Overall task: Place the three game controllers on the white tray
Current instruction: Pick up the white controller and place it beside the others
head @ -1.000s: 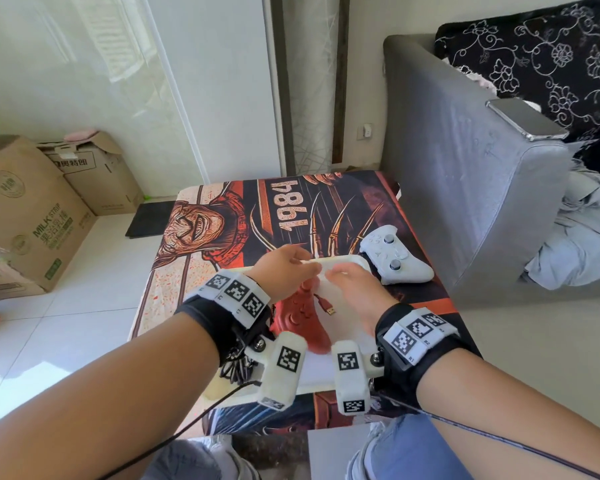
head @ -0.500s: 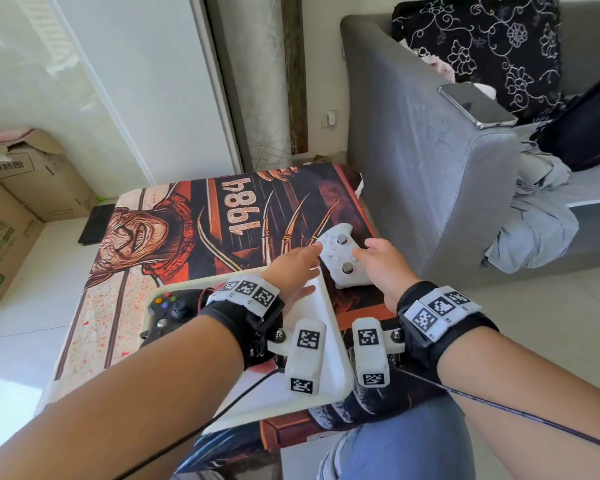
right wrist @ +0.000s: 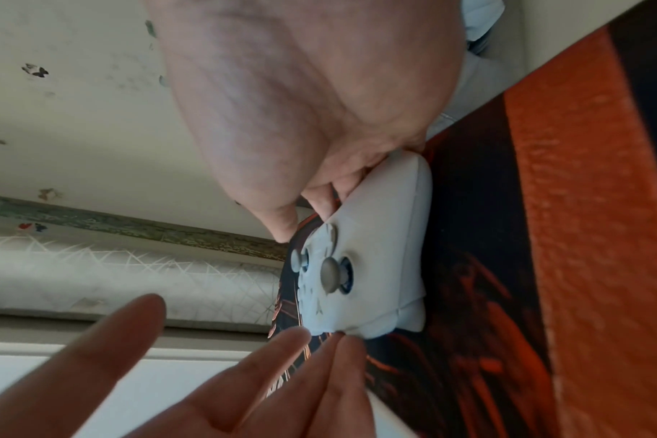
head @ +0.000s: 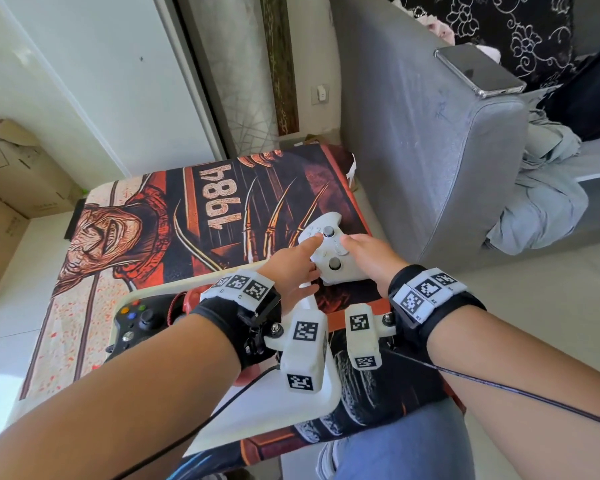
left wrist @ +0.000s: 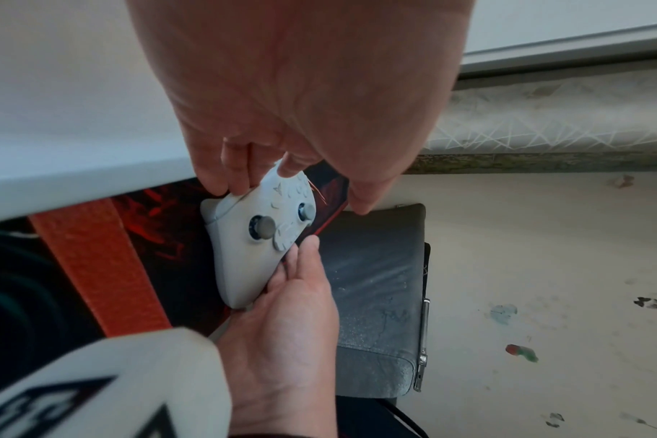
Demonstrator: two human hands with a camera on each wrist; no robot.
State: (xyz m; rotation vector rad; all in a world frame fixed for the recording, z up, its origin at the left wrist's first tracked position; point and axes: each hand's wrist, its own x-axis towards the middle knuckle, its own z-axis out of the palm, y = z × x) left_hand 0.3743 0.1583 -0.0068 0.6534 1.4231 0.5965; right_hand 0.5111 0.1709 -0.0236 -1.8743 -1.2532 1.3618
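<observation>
Both hands are closing on the white plastic game controller (head: pixel 326 252), which lies face up on the printed horror-poster cloth covering the surface (head: pixel 201 216), just beyond the far right corner of the white rectangular tray (head: pixel 264 410) and near the surface's right edge. The left hand (head: pixel 291 271) has its fingers extended, fingertips touching the controller's left handle with the thumb spread free, so its grip is wide and holds nothing. The right hand (head: pixel 371 258) lies against the right handle, its fingers (right wrist: pixel 331 195) curling in at that side; from these views I cannot tell whether they have truly closed round it. The black game controller with coloured buttons (head: pixel 142 323) already sits on the tray's left part, and the red game controller (head: pixel 191 296) shows beside it, mostly hidden behind the left wrist. My judgement is that this is the last pickup, and the risks lie in the grasp and the landing. The controller's shell is smooth and rounded, so a lift started on fingertip contact alone could let it slip or tip, and a nudge to the right could send it off the near edge toward the floor beside the grey fabric sofa (head: pixel 430 150). The free room looks to be the tray's right part, so a hurried set-down could knock the red one or leave the controller straddling the rim.
</observation>
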